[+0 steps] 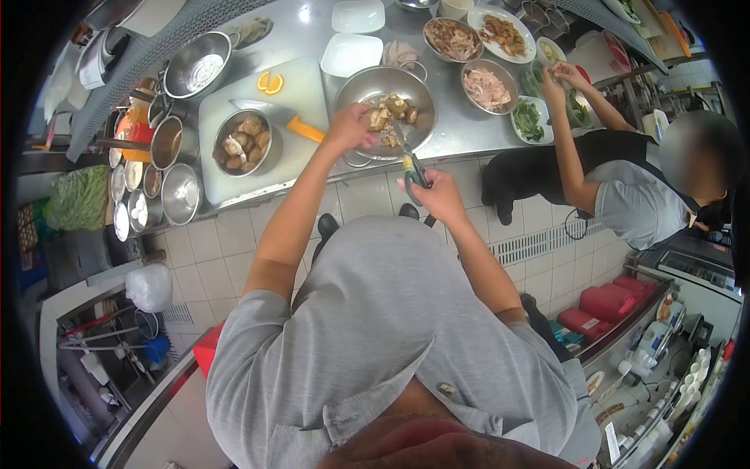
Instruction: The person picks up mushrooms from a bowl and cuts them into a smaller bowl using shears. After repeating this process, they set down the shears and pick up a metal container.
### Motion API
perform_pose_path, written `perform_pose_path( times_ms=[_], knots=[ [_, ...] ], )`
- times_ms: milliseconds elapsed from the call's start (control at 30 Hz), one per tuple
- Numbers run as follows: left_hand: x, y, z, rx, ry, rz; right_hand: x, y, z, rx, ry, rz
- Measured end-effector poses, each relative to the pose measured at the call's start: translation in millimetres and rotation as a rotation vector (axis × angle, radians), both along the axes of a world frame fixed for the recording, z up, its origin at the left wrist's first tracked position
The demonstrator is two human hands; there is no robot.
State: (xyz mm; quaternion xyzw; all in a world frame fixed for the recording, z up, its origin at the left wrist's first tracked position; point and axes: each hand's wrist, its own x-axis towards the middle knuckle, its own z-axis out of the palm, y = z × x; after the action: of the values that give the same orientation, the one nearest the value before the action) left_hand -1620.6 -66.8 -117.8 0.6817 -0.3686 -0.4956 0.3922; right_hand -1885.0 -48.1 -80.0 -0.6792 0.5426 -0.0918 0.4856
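A wide metal bowl (349, 92) with loop handles sits at the counter's edge, holding cut brown mushrooms (398, 108). My left hand (349, 129) reaches over its left side, fingers closed on what looks like a mushroom piece; the fingertips are partly hidden. Scissors (408, 162) with dark green handles are in my right hand (439, 194), their blades pointing into the bowl among the pieces. Left of it, a smaller metal bowl (243, 141) of whole mushrooms rests on a white cutting board (301, 86). A yellow-handled knife (305, 129) lies beside that bowl.
Orange slices (270, 83) lie on the board. An empty colander-like bowl (197, 66) stands behind left. White dishes (351, 55) and bowls of shredded meat (488, 87) line the back and right. At right, a co-worker (625, 172) handles greens. Stacked metal pots (166, 143) stand at left.
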Motion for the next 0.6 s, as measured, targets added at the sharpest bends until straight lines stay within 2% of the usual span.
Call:
perform_pose_path(
  times_ms=[133,333,433,533,600],
  knots=[
    [5.7,-2.2,-5.2,0.019,-0.01,-0.033,1.1,3.4,18.0,-0.27,0.209,0.082],
    [-0.2,-0.8,3.7,0.012,-0.01,-0.058,3.3,1.4,23.6,-0.353,0.275,0.142],
    [-4.5,1.5,4.6,0.007,0.024,-0.084,5.4,-3.5,13.2,-0.302,0.305,0.145],
    [-3.9,2.5,6.9,0.008,0.037,-0.074,-2.2,-8.4,0.8,-0.019,0.059,0.027],
    [-1.2,6.6,8.0,0.002,0.013,-0.042,-4.3,-8.5,-6.1,0.037,-0.027,-0.042]
  ],
)
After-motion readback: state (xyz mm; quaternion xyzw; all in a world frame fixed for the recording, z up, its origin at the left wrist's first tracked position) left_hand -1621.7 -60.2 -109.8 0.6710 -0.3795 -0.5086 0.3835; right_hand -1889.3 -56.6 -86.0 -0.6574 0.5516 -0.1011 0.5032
